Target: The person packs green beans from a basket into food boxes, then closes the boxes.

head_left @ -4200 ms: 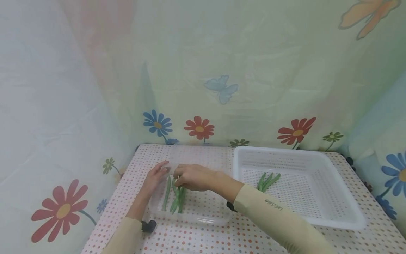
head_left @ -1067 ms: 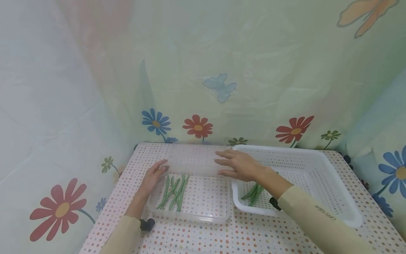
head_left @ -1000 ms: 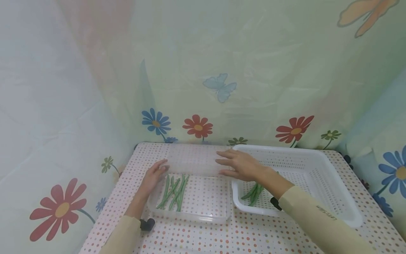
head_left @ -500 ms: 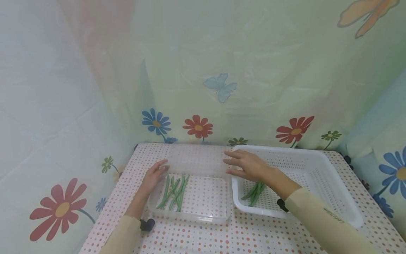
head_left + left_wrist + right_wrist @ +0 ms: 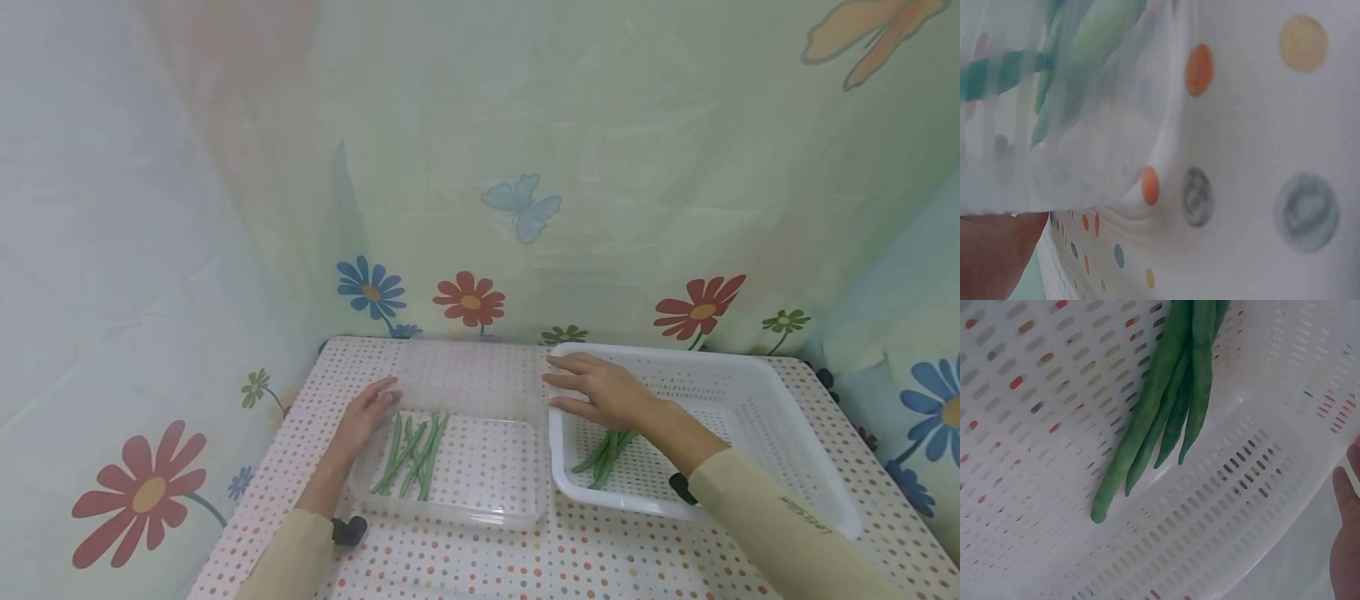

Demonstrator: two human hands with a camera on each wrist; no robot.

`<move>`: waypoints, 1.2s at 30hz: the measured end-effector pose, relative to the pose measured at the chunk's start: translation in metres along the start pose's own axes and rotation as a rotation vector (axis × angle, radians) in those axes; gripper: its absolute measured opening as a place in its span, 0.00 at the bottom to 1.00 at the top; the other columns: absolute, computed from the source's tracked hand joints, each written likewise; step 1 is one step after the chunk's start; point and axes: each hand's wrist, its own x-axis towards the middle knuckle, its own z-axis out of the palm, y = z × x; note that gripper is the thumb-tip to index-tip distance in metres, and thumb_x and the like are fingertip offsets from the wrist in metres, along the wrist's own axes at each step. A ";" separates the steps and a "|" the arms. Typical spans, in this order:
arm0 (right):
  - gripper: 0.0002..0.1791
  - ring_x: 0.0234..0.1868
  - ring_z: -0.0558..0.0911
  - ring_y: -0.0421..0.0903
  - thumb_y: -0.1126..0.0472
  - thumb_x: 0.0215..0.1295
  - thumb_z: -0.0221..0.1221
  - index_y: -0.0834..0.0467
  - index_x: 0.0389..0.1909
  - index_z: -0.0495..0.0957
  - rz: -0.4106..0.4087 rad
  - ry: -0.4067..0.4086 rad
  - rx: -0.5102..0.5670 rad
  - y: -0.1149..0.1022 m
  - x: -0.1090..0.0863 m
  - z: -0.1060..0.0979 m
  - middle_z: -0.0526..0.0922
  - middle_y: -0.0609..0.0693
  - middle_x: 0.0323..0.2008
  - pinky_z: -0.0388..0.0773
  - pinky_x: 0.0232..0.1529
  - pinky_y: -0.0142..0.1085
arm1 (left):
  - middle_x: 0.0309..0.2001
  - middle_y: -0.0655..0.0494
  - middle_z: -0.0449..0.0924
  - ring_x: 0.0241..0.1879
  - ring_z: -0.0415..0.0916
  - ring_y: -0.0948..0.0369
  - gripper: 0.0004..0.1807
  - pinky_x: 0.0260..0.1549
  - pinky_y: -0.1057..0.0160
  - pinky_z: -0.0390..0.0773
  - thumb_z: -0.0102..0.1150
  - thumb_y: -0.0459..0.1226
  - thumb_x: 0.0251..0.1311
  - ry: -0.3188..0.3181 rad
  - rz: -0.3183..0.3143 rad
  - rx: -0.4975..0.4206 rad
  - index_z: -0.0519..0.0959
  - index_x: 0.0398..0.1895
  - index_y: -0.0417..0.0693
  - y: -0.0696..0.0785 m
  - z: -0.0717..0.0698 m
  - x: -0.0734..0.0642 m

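Several green beans (image 5: 412,454) lie crossed at the left end of a clear plastic container (image 5: 495,518), whose lid (image 5: 468,375) is folded back. My left hand (image 5: 363,417) rests against the container's left side near the hinge, fingers fairly straight. The left wrist view shows beans (image 5: 1100,37) through the container wall, with part of the left hand (image 5: 994,253) below. My right hand (image 5: 603,392) is over the left rim of a white perforated basket (image 5: 813,467), fingers spread and holding nothing. Below it, more green beans (image 5: 606,457) lie in the basket; the right wrist view shows these beans (image 5: 1147,425) closely.
A dotted cloth (image 5: 450,567) covers the table. Container and basket stand side by side, nearly touching. A flowered curtain (image 5: 600,208) hangs behind the table and along its sides.
The right hand has let go of beans in the container, leaving them spread out there, and has moved right, past the lid, to the basket's left rim. The left hand has stayed put.
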 end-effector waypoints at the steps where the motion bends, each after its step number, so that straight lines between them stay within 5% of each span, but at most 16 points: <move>1: 0.28 0.75 0.72 0.58 0.41 0.73 0.62 0.49 0.69 0.79 0.000 0.002 0.001 0.001 -0.001 0.000 0.73 0.54 0.74 0.73 0.72 0.59 | 0.73 0.53 0.75 0.79 0.60 0.49 0.22 0.79 0.39 0.57 0.46 0.50 0.80 0.000 0.000 0.003 0.71 0.73 0.68 0.000 0.000 0.000; 26: 0.31 0.73 0.74 0.62 0.41 0.72 0.62 0.52 0.70 0.77 0.073 -0.038 0.052 0.018 -0.028 -0.002 0.75 0.55 0.73 0.77 0.65 0.63 | 0.71 0.55 0.77 0.77 0.64 0.50 0.22 0.78 0.40 0.61 0.46 0.51 0.80 0.003 -0.006 0.001 0.71 0.73 0.69 0.000 0.000 -0.001; 36: 0.22 0.67 0.80 0.64 0.47 0.66 0.69 0.54 0.56 0.87 0.142 -0.253 0.133 0.024 -0.030 -0.001 0.83 0.58 0.65 0.77 0.64 0.65 | 0.71 0.55 0.76 0.78 0.63 0.50 0.22 0.78 0.41 0.60 0.46 0.52 0.80 -0.005 0.001 0.001 0.71 0.73 0.70 0.001 0.000 0.000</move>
